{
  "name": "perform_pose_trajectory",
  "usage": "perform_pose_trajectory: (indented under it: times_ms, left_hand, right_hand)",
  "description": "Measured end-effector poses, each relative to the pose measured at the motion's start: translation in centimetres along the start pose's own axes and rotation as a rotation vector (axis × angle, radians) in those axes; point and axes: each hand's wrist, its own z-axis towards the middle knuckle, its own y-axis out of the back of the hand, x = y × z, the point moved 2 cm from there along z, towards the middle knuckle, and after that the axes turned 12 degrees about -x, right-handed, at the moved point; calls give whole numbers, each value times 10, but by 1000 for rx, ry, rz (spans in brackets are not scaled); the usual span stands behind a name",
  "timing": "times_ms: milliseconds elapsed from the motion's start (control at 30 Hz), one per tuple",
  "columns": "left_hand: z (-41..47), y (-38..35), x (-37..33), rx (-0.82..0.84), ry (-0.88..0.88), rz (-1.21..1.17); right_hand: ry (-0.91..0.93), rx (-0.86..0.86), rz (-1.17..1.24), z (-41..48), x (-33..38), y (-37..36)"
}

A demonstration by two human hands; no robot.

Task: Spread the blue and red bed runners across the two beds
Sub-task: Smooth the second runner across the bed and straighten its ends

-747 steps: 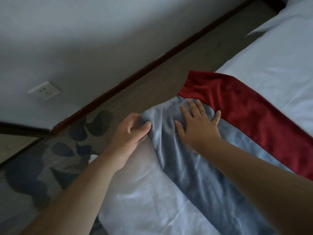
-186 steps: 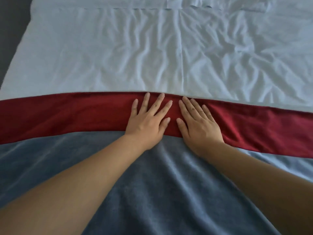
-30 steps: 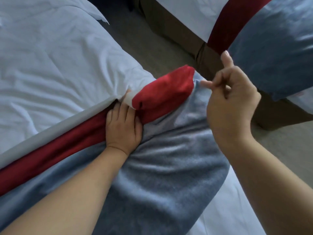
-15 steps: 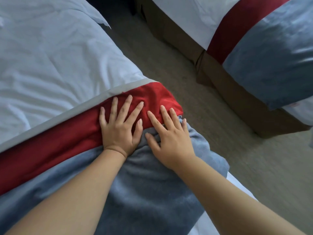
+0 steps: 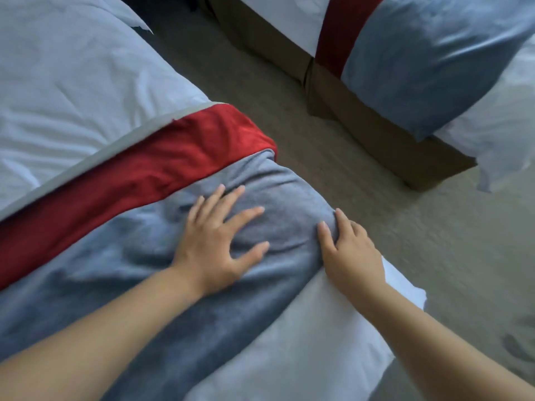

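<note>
A blue and red bed runner lies across the near bed (image 5: 66,82), its red band (image 5: 150,166) toward the pillows and its blue part (image 5: 121,256) nearer me. The runner's end drapes over the bed's right edge. My left hand (image 5: 217,241) rests flat with spread fingers on the wrinkled blue part near that edge. My right hand (image 5: 347,250) presses the blue part's corner at the bed's side, thumb on top, fingers curled over the edge. On the second bed (image 5: 498,117) at the upper right lies another blue and red runner (image 5: 405,62).
A carpeted aisle (image 5: 333,157) runs between the two beds. The second bed's brown base (image 5: 376,131) stands along the aisle. White sheet (image 5: 304,342) covers the near bed's corner below my right hand.
Both hands have slid from the red band down onto the blue part. The right hand has moved out to the bed's edge. The view has shifted slightly.
</note>
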Motion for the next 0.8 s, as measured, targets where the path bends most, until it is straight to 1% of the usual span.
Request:
perform_pose_trajectory:
  times_ms: [67, 100, 133, 167, 233, 267, 300, 367, 400, 467, 567, 667, 733, 800]
  left_hand:
    - [-32, -5, -46, 30, -140, -17]
    - [-43, -10, -63, 42, -207, 1]
    - [-51, -17, -76, 48, -250, 24]
    - [-55, -24, -84, 36, -256, 48]
    - [-53, -32, -91, -43, -191, 77]
    - [-49, -35, -92, -79, -146, 79]
    - [-44, -36, -91, -105, -102, 80]
    - [-36, -38, -92, -100, -29, 81]
    - [-34, -37, -93, -86, -3, 72]
    - [-32, -33, -95, -71, 62, 20]
    - [-37, -23, -94, -88, 223, -196]
    - [-43, -16, -97, -166, 364, -399]
    - [-46, -15, -101, -146, 473, -541]
    - [-47, -14, -104, -110, 581, -721]
  right_hand:
    - [-153, 66, 15, -2, -8, 11]
    - [-201, 73, 85, -1, -9, 13]
    - [-234, 61, 209, 1, -8, 14]
    - [-252, 28, 374, 3, -5, 15]
    - [-289, -24, 693, 10, -3, 12]
    - [-312, -21, 821, 12, -1, 12]
    - [-327, -8, 929, 12, 1, 12]
    - [-328, -10, 1078, 10, 3, 9]
    - [-332, -1, 1109, 8, 5, 6]
    - [-355, 71, 1100, 1, 12, 2]
    - [-473, 199, 1109, -5, 25, 7]
    - [-645, 303, 1310, -10, 29, 13]
    - [-737, 341, 1424, -21, 27, 13]
    - [-768, 431, 1524, -35, 27, 14]
